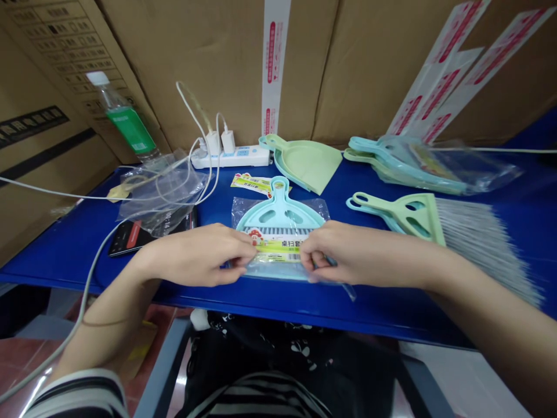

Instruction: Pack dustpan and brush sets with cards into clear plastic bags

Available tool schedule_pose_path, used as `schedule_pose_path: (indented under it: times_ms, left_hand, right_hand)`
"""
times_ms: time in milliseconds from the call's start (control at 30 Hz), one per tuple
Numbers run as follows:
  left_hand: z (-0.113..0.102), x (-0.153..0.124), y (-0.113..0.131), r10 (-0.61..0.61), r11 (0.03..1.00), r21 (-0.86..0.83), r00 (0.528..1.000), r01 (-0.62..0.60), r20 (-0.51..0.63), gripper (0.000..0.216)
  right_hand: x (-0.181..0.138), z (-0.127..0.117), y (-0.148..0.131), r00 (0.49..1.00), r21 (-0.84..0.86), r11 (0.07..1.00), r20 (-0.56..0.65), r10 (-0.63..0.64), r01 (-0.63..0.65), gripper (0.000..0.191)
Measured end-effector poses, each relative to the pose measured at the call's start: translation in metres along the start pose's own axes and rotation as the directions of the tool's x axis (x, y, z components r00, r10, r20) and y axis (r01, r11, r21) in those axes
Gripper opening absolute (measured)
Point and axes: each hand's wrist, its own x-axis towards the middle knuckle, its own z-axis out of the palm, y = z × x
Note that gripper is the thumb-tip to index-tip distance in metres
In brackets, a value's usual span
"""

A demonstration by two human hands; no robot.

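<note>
With fingers curling nearly closed, left hand (213, 255) and right hand (335, 255) are pinching the near corners of the bag (274, 269); the blue set (281, 212) is already lying inside with its card (276, 245), sealing unclear, while far dustpans (311, 161) and brushes (415, 223) at right are lying unbagged
</note>
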Motion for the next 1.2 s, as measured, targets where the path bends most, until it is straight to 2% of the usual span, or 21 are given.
schedule_pose_path:
  times_ms: [100,200,333,400,533,733,933,1067,1200]
  left_hand:
    - [0.0,0.0,-0.003,-0.016,1.0,0.0,1.0,0.016,-0.022,0.022]
    - [0.0,0.001,-0.005,-0.036,0.999,0.006,0.998,0.036,-0.05,0.022]
    - [0.002,0.002,-0.004,-0.054,0.998,0.024,0.995,0.056,-0.084,0.02]
    - [0.003,0.003,-0.004,-0.063,0.998,0.01,0.994,0.064,-0.09,0.019]
    - [0.003,0.005,-0.004,-0.082,0.996,-0.026,0.992,0.08,-0.097,0.016]
    - [0.003,0.005,-0.004,-0.097,0.995,-0.023,0.989,0.095,-0.108,0.012]
    - [0.004,0.006,-0.002,-0.116,0.993,-0.042,0.988,0.112,-0.1,0.002]
    - [0.002,0.007,-0.004,-0.084,0.996,-0.043,0.994,0.081,-0.067,0.017]
    - [0.002,0.008,-0.006,-0.033,0.998,-0.056,0.998,0.03,-0.051,0.02]
  right_hand:
    - [-0.001,0.001,0.003,0.999,0.004,0.999,-0.02,-0.044,0.044,0.012]
    - [-0.005,-0.001,0.004,0.993,-0.01,0.995,-0.059,-0.1,0.099,0.027]
    - [-0.012,-0.003,0.0,0.997,-0.003,0.999,-0.06,-0.041,0.041,0.046]
    - [-0.013,-0.003,-0.002,0.998,0.007,1.0,-0.054,-0.006,0.007,0.04]
    - [-0.011,-0.001,0.0,0.999,-0.025,1.0,-0.046,-0.016,0.015,0.013]
    - [-0.008,0.0,0.003,0.994,-0.042,0.998,-0.093,-0.049,0.045,0.014]
    - [-0.007,-0.002,0.001,0.997,0.005,0.999,-0.07,-0.041,0.041,0.014]
    - [-0.007,-0.002,0.002,0.998,0.003,0.999,-0.051,-0.036,0.036,0.014]
    - [-0.006,-0.003,0.004,0.998,0.02,0.999,-0.042,-0.043,0.044,0.014]
